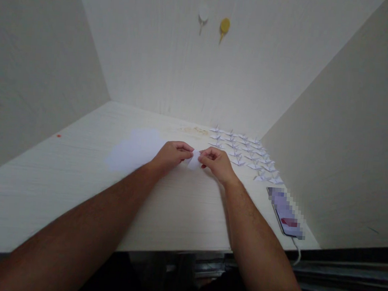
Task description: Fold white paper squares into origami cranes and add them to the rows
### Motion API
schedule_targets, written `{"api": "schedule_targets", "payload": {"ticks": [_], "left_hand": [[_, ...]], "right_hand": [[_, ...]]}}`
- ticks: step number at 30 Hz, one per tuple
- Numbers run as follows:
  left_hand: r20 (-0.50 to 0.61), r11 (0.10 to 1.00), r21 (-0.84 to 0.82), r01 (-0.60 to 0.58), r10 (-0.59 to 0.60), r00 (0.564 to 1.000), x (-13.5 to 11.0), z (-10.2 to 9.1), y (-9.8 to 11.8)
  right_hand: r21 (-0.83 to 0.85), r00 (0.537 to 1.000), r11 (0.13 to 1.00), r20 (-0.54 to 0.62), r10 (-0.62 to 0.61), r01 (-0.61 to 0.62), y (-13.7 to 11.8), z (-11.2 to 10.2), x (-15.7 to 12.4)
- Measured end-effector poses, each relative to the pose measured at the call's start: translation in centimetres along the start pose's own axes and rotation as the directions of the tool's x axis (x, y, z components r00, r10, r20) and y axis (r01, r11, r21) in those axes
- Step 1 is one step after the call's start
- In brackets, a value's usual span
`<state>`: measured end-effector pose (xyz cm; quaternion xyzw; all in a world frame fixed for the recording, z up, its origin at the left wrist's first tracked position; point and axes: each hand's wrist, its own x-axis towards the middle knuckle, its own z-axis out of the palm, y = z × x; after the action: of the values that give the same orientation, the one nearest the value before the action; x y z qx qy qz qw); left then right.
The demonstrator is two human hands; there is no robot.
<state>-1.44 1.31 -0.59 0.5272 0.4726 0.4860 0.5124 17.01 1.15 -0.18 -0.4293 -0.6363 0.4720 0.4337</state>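
Observation:
A small folded piece of white paper (193, 160) lies between both hands near the middle of the pale wooden desk (78, 186). My left hand (171, 154) pinches its left edge with curled fingers. My right hand (216, 162) pinches the right edge, fingers also curled. Both forearms reach in from the bottom of the view.
Several small white paper cranes (243, 151) stand in rows at the back right of the desk. A stack of white paper sheets (135, 152) lies left of my hands. A phone (285, 211) with a cable rests near the right front edge. Walls close three sides; two hooks (214, 25) hang behind.

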Motion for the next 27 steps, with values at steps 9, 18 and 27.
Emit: {"api": "schedule_targets", "payload": {"ticks": [9, 18, 27], "left_hand": [[0.049, 0.998, 0.057, -0.028, 0.025, 0.998, -0.6, 0.4, 0.9], [0.102, 0.994, 0.109, -0.018, 0.007, 0.995, -0.6, 0.3, 0.7], [0.103, 0.983, 0.183, -0.037, 0.018, 0.995, -0.7, 0.4, 0.9]], "right_hand": [[-0.049, 0.991, 0.998, -0.134, 0.027, -0.034, -0.2, 0.1, 0.1], [-0.101, 0.984, 0.994, -0.177, 0.026, -0.045, -0.3, 0.2, -0.1], [-0.14, 0.982, 0.989, -0.19, 0.018, -0.045, -0.2, 0.2, 0.0]]}}
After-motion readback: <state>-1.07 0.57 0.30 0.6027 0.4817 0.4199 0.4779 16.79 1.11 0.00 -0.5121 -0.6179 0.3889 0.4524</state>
